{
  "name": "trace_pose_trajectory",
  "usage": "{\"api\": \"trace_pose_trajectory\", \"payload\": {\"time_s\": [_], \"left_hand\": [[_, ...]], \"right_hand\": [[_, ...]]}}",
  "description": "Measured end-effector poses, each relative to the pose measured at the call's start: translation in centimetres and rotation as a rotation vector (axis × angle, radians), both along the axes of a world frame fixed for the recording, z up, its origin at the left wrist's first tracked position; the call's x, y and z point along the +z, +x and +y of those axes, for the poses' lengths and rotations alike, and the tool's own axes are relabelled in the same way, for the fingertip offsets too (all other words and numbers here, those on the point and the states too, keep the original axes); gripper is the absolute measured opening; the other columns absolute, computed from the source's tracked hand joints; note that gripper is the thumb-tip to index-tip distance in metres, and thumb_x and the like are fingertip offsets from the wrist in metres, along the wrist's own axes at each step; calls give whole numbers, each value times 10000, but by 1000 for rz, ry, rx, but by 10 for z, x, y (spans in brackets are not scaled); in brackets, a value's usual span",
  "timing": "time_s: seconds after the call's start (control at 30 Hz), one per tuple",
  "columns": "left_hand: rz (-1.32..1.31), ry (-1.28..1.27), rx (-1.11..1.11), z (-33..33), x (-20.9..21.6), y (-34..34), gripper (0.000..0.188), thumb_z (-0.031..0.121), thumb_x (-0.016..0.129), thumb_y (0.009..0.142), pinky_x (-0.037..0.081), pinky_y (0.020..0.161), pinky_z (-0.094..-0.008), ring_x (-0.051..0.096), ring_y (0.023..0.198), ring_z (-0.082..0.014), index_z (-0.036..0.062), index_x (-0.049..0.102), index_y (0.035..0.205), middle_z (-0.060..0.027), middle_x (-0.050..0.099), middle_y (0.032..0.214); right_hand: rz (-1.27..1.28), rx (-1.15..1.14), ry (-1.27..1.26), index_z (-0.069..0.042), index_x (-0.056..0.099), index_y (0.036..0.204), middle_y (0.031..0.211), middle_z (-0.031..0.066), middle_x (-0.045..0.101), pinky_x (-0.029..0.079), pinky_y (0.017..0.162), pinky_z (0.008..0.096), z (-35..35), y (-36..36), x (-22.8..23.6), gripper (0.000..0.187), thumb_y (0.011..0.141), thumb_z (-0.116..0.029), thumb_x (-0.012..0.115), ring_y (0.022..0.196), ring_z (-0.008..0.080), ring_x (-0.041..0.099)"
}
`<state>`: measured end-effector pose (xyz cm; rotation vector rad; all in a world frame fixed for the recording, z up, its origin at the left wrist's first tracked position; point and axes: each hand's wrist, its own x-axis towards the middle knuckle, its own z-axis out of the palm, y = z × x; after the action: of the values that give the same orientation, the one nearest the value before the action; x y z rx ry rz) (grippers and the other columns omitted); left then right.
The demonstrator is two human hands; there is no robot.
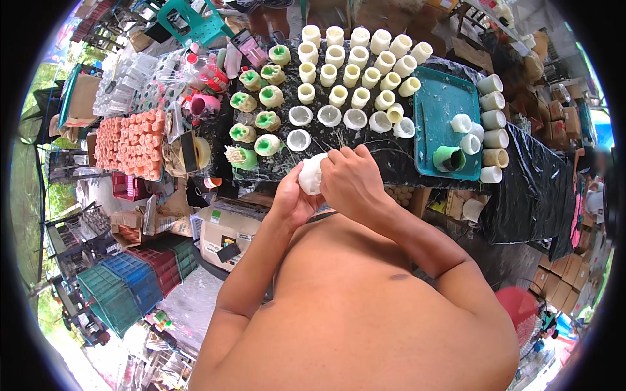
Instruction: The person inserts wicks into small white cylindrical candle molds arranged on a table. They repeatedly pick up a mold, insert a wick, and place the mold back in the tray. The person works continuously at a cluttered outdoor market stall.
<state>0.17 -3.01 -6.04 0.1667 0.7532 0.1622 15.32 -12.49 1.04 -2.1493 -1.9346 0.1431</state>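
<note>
Your left hand (291, 194) closes around a white, rounded, faintly creased piece (312, 174), your right hand (354, 176) curls against it, its hold hidden, pale-yellow hollow cylinders (338, 97) beyond.

Green plastic chair (199, 25) at upper left; black-covered table (535, 189); pale floor (190, 303); daylight (53, 345) along left edge.

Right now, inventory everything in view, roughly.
Held piece: one, white, centre
Hollow cylinders: many, cream, upper centre
Open cups: six, white, centre
Green-dripped pieces: about eight, tan, left centre
Stick bundle: one, pale, left centre
Tray: one, teal, right
Small cups: three, white, on tray
Green cup: one, green, on tray
Outer cylinders: six, mostly white, right
Stacked cylinders: many, peach, left
Crates: several, green, blue, red, lower left
Left hand: one, bare, centre
Right hand: one, bare, centre
</note>
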Motion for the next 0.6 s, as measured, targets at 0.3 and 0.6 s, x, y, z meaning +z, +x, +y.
{"api": "trace_pose_trajectory", "payload": {"time_s": [0.3, 0.6], "left_hand": [[77, 4, -37, -1, 0, -5, 439, 435, 336, 1142, 604, 922, -513, 705, 1101, -243, 155, 614, 1336, -49, 717, 1219], [168, 39, -167, 12, 22, -21, 460, 511, 362, 1122, 614, 857, -541, 735, 998, -240, 183, 635, 1293, -31, 737, 1127]], "right_hand": [[-10, 216, 200, -134, 700, 846, 923, 9, 597, 430, 896, 363, 8, 21, -1, 39, 809, -141, 692, 925, 187, 604], [77, 361, 208, -144, 714, 806, 918, -15, 584, 429, 911, 348, 3, 9, 4, 52, 793, -194, 712, 957, 165, 580]]}}
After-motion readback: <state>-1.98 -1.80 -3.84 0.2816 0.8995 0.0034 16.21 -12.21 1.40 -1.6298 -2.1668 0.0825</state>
